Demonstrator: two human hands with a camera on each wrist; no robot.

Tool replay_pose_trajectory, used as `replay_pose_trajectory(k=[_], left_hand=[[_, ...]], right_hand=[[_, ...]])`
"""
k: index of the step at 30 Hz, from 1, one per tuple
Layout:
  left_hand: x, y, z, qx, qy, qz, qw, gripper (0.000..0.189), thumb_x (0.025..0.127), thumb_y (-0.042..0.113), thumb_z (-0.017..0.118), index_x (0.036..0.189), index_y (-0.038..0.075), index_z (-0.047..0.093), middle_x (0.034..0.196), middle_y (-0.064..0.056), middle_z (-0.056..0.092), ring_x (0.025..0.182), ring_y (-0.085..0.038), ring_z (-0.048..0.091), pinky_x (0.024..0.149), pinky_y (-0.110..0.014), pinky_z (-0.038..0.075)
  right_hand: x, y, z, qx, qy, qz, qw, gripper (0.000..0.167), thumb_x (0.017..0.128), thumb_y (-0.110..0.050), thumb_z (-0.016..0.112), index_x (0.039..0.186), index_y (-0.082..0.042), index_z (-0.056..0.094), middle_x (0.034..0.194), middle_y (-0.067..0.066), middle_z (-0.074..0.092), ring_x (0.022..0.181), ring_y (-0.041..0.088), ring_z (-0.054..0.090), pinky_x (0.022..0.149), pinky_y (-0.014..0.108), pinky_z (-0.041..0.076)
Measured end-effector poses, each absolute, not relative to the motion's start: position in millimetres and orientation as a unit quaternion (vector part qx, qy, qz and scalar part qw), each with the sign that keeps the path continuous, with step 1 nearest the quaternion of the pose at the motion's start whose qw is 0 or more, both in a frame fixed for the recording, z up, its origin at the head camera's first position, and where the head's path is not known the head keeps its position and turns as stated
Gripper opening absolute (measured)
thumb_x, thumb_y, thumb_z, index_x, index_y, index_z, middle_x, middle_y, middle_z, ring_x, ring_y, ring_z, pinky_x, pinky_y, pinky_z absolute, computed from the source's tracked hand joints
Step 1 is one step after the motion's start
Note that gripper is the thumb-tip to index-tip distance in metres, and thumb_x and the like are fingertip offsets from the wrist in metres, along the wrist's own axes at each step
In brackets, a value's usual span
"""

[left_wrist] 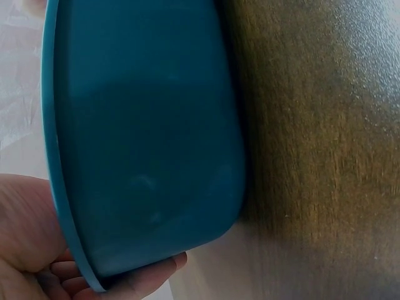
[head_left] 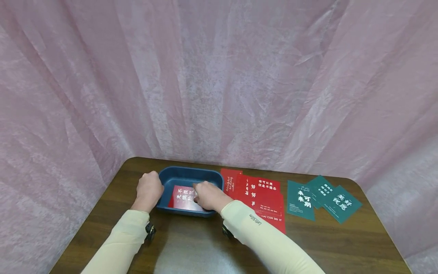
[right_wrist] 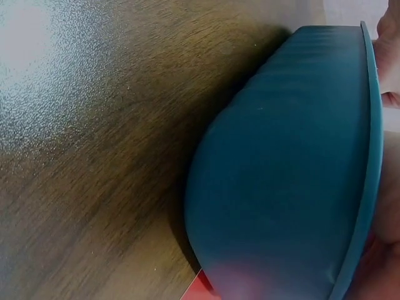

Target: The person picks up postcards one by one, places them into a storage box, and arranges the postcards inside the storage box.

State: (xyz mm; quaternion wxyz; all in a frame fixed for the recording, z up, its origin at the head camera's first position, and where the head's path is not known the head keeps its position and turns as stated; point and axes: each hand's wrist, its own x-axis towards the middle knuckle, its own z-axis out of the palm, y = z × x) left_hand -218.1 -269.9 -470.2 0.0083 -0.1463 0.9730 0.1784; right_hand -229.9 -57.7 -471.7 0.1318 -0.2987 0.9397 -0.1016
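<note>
A blue plastic basin (head_left: 189, 170) stands at the table's left half. My left hand (head_left: 150, 189) grips its left end; in the left wrist view, fingers (left_wrist: 147, 280) wrap under the rim at a corner. Inside the basin lies a red card (head_left: 181, 198) with white characters, glossy from reflected light. My right hand (head_left: 209, 196) reaches over the right side into the basin, its fingers at the card's right part, which they cover. In the right wrist view, the basin wall (right_wrist: 281, 162) hides most of that hand, so whether it pinches the card is unclear.
Several red cards (head_left: 270, 201) overlap on the table right of the basin, one partly behind the right hand. Farther right lie green cards (head_left: 301, 199) with white writing. The wooden table (head_left: 191, 243) ends at a pink curtain (head_left: 219, 83) behind.
</note>
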Motion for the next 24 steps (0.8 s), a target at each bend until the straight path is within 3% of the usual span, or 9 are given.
replay_pose_trajectory(k=[16, 24], left_hand=[[-220.1, -274.8, -476.6, -0.139, 0.973, 0.182, -0.008, 0.028, 0.08, 0.013, 0.068, 0.095, -0.01, 0.064, 0.084, -0.028, 0.066, 0.06, -0.034, 0.066, 0.055, -0.048, 0.056], [-223.2, -276.4, -479.0, -0.126, 0.976, 0.176, -0.03, 0.022, 0.08, 0.01, 0.064, 0.09, -0.01, 0.064, 0.079, -0.027, 0.066, 0.058, -0.033, 0.064, 0.051, -0.048, 0.055]], right_hand=[[-233.6, -33.4, -451.0, -0.294, 0.934, -0.178, 0.096, 0.059, 0.084, -0.034, 0.068, 0.137, -0.017, 0.048, 0.135, 0.0, 0.054, 0.122, 0.016, 0.052, 0.093, 0.032, 0.052], [-244.5, 10.3, -438.4, -0.279, 0.933, -0.229, -0.01, 0.04, 0.089, -0.023, 0.061, 0.128, -0.013, 0.057, 0.126, 0.002, 0.06, 0.116, 0.015, 0.057, 0.097, 0.032, 0.049]])
